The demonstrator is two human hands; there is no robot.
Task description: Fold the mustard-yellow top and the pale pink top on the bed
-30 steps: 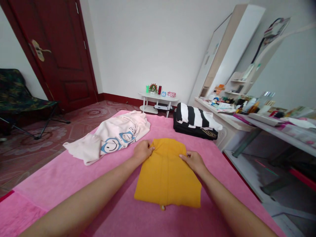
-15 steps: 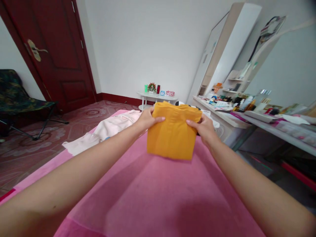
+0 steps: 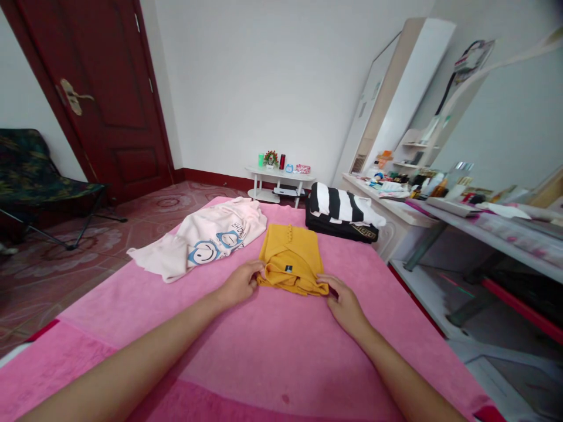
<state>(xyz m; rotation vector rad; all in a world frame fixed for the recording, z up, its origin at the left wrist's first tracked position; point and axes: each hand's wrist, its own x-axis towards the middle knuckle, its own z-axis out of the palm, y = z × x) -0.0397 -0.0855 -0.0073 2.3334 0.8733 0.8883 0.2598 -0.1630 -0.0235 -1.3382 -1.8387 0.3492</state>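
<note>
A folded yellow garment (image 3: 290,258) lies flat on the pink bed cover (image 3: 272,351), its collar and label toward me. My left hand (image 3: 240,281) pinches its near left corner with the fingers closed. On the other side my right hand (image 3: 345,302) rests at the near right corner, fingertips on the fabric edge. A pale pink sweatshirt with blue smiley faces (image 3: 206,240) lies spread to the left of the yellow garment. A folded black-and-white striped garment (image 3: 341,205) sits on a black folded one (image 3: 338,228) at the far right of the bed.
A dark red door (image 3: 109,99) and a folding chair (image 3: 35,181) are at left. A small white table (image 3: 281,176) with small items stands by the far wall. A cluttered white dressing table (image 3: 431,205) with a mirror runs along the right.
The yellow garment was lifted off the bed in both hands, flipped over, and now lies folded smaller and farther from me. Both hands remain at its near edge.
</note>
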